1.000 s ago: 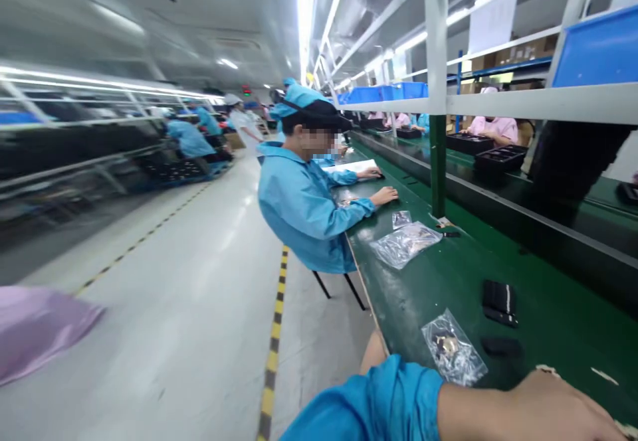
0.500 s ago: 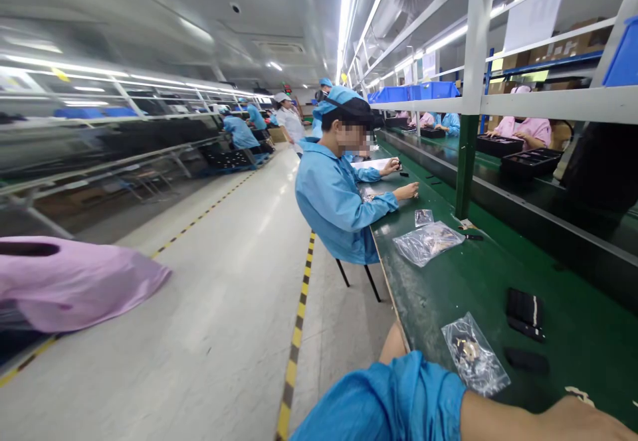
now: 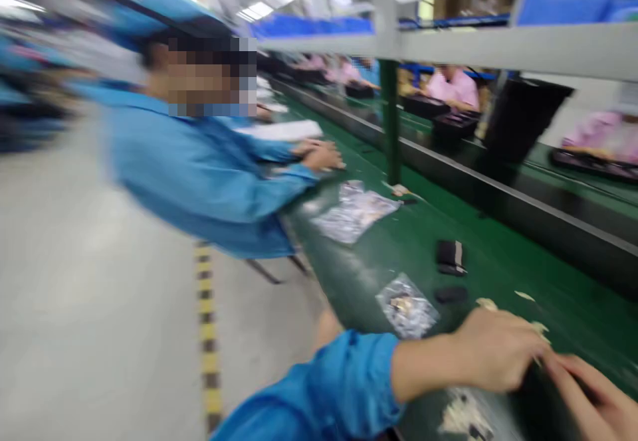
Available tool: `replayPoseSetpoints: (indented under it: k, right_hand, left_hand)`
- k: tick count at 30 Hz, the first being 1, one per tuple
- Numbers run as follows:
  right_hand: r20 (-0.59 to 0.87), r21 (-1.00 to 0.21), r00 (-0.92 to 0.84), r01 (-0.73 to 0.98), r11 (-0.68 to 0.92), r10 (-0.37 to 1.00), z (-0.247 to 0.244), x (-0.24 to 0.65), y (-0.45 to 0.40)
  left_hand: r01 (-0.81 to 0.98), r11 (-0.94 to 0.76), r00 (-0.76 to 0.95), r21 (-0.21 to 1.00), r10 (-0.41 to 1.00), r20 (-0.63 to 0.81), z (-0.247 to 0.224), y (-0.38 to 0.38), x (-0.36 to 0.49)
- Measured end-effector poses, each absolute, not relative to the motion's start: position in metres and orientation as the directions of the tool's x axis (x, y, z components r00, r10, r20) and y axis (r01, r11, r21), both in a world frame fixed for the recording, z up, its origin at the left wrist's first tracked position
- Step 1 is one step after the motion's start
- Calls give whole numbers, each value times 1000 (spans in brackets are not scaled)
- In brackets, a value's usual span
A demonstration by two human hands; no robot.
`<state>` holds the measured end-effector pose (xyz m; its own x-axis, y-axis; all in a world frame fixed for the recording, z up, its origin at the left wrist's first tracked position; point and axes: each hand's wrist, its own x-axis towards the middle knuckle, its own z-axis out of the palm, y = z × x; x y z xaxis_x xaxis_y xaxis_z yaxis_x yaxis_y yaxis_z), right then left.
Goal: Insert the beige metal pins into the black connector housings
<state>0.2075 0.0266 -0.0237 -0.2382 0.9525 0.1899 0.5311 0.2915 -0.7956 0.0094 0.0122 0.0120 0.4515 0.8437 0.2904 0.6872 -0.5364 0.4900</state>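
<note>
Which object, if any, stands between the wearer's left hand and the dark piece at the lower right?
Nothing visible: the left hand appears to meet the dark piece at its upper end, with the right hand at its right. Blur hides exact contact.

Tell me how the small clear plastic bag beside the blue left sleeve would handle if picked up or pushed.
The small clear plastic bag would probably feel floppy, since its thin film looks crinkled. It may sag around the gold-coloured contents near its middle. Lying flat on the green tabletop, it seems likelier to slide than roll.
</note>
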Motion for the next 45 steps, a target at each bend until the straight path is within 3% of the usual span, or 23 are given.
replayPoseSetpoints:
  k: [6,12,16,18,21,23,27,35,40,45]
  right_hand:
    - [231,-859,-253,401,319,939,4,198,19]
    - [162,-900,-237,362,242,958,9,197,23]
    - [10,-953,-286,288,96,958,11,204,28]
    - [-82,-966,-355,259,14,931,13,205,29]
    - [-147,-964,-431,263,-32,890,15,204,30]
    - [-154,-956,-434,293,-23,888,16,204,29]
    - [-123,-929,-417,367,44,901,18,204,27]
    - [9,-851,-421,473,228,907,22,201,24]
    - [349,-614,-326,629,477,879,23,199,19]
    - [296,-593,-438,613,523,849,22,196,14]
  left_hand:
    - [498,-563,453,660,818,355,4,23,-6]
    - [629,-406,367,662,907,207,8,26,-17]
    - [658,-337,380,673,921,89,12,31,-19]
    - [556,-294,439,777,898,26,16,32,-17]
    - [309,-67,523,949,845,-111,21,32,-16]
    - [216,61,540,975,824,-171,23,32,-16]
    - [162,123,549,979,814,-193,23,32,-17]
    - [182,107,501,977,845,-186,22,29,-17]
    - [348,-98,346,933,938,-30,23,25,-15]
    - [467,-305,403,830,909,108,19,17,-12]
